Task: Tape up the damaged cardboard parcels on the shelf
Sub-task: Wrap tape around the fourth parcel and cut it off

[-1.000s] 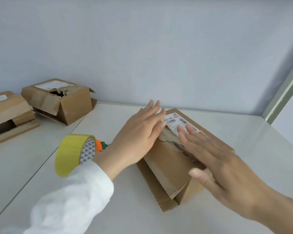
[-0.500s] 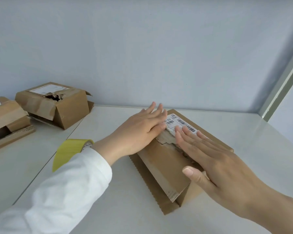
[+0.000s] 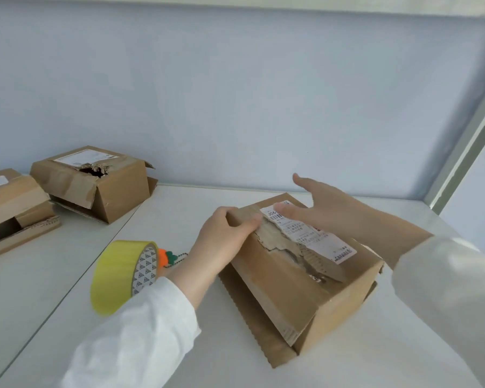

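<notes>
Near parcel [image 3: 291, 289]: on white shelf [image 3: 375, 345], right of centre, one corner toward the viewer. Top face torn along a ragged line, corrugated inner layer exposed. White label [image 3: 314, 236] across the far half of the top, left edge ragged along the tear. Loose cardboard flap [image 3: 252, 326] flat on shelf under the near-left side.

Left hand [image 3: 221, 242]: gripping far-left edge of near parcel, fingers curled over onto the top face. White sleeve [image 3: 140, 331] down to the wrist.

Right hand [image 3: 328, 211]: spread wide, fingers straight, thumb raised, over far-right part of the top. One fingertip at the label's far end; contact not certain. Holding nothing.

Yellow tape roll [image 3: 118, 275]: just left of the sleeve, blurred. Standing on shelf or hung on the arm, cannot tell. Small orange charm [image 3: 164, 257] on a bead chain just right of the roll.

Far left: holed parcel [image 3: 115, 191], ragged hole in top, side flap open. Beside it, at the frame's left edge, third parcel [image 3: 9, 197], partly cut off, near side gaping.

Behind everything: pale blue wall [image 3: 235, 107].
</notes>
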Motion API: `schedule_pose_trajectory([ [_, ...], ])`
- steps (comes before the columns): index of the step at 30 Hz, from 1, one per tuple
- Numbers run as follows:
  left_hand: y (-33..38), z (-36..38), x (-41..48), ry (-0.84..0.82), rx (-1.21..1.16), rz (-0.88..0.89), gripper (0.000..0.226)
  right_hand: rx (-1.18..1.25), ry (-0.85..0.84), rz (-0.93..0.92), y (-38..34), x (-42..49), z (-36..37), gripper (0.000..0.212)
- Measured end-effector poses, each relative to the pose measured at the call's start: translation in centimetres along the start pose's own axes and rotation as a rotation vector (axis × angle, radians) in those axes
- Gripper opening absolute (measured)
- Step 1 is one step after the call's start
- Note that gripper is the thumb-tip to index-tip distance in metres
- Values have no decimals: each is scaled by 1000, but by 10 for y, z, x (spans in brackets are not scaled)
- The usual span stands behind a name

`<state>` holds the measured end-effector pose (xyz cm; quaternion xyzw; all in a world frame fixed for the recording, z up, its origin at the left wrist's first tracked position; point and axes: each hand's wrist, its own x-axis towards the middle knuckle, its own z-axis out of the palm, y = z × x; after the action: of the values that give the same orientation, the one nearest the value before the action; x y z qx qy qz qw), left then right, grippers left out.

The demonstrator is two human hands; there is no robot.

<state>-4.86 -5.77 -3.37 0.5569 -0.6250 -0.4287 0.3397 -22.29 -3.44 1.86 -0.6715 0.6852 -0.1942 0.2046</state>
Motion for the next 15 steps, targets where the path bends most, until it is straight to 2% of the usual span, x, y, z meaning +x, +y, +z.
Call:
schedule_pose_trajectory([
  [5,-3,4,7,60,-148,-17,29,-52,-27,-21,-21,36,14,62],
  [9,-3,8,10,65,-164,-9,19,-109,-73,-14,-13,43,28,45],
  [15,-1,8,11,40,-117,-8,26,-182,-120,-100,-8,36,26,54],
])
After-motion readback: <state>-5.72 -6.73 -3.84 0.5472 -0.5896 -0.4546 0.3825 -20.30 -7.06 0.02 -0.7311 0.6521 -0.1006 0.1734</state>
